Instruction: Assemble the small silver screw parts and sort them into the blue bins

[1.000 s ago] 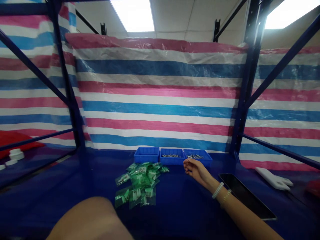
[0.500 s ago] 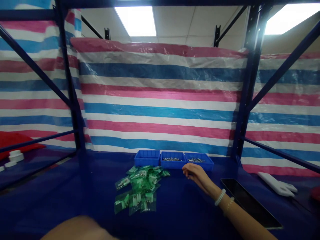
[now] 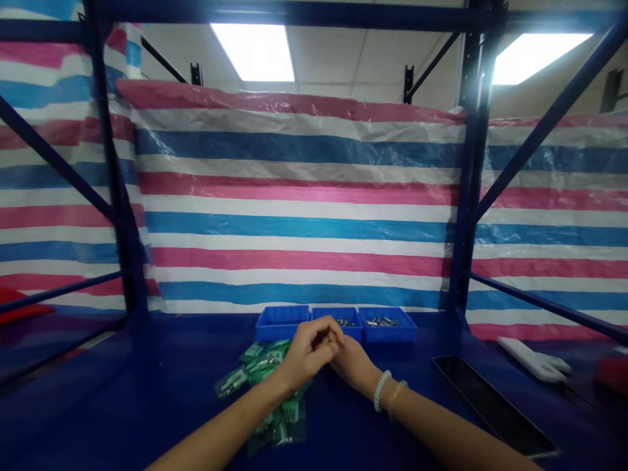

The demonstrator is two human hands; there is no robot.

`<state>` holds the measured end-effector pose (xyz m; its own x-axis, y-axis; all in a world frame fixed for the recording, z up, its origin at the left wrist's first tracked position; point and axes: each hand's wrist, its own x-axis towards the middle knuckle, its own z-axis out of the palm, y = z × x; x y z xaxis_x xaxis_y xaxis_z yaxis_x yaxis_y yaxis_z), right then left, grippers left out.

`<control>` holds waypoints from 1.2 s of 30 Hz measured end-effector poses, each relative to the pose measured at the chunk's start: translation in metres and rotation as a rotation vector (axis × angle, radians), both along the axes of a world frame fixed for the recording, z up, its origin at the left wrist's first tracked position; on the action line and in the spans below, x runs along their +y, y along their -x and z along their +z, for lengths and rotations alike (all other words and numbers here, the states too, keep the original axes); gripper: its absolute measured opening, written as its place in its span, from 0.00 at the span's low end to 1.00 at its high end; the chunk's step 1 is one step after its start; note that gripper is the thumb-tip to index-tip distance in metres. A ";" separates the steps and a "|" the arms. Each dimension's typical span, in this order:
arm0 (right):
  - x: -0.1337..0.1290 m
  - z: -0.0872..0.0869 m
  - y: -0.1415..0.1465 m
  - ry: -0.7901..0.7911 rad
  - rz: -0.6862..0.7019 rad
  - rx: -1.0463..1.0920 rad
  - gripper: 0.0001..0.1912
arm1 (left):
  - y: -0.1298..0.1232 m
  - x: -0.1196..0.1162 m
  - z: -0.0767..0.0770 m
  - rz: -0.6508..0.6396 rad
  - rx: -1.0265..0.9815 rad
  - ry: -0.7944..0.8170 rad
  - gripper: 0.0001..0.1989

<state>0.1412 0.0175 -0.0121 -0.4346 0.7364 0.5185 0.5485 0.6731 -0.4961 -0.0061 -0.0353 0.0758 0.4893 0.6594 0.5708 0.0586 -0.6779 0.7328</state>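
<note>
My left hand [image 3: 310,352] and my right hand [image 3: 352,361] meet just in front of the middle blue bin [image 3: 314,315]. The fingers of both are curled and touch each other; anything between them is hidden. Beneath and behind my left forearm lies a pile of small clear bags with green on them [image 3: 267,361], holding small metal parts. The middle bin contains small metal pieces, partly covered by my hands. Longer shiny metal parts [image 3: 383,322] lie in the right blue bin [image 3: 392,335]. The left blue bin [image 3: 279,332] shows no contents.
A black tablet-like slab [image 3: 490,405] lies to the right of my right forearm. Beyond it are a white device [image 3: 532,360] with a cable and a red object [image 3: 612,376]. Blue rack posts [image 3: 468,183] and a striped plastic sheet [image 3: 304,229] enclose the blue tabletop [image 3: 98,405].
My left hand has come up from the bottom edge to meet my right hand. The right hand has moved left, away from the right bin. The view has shifted slightly.
</note>
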 end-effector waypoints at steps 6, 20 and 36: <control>-0.010 0.005 -0.027 0.174 -0.103 0.231 0.10 | 0.011 0.017 -0.040 0.345 -0.035 0.031 0.18; -0.040 0.007 -0.027 0.593 0.061 0.695 0.13 | 0.007 0.012 -0.070 0.157 -0.230 0.732 0.13; -0.071 0.025 -0.042 -0.930 0.044 0.062 0.10 | 0.022 -0.004 -0.048 0.304 0.109 -1.189 0.07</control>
<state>0.1832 -0.0531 0.0127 -0.4036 -0.0033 0.9149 0.5037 0.8340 0.2252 -0.0277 -0.0393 0.0282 0.4892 -0.1475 0.8596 0.3525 -0.8681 -0.3495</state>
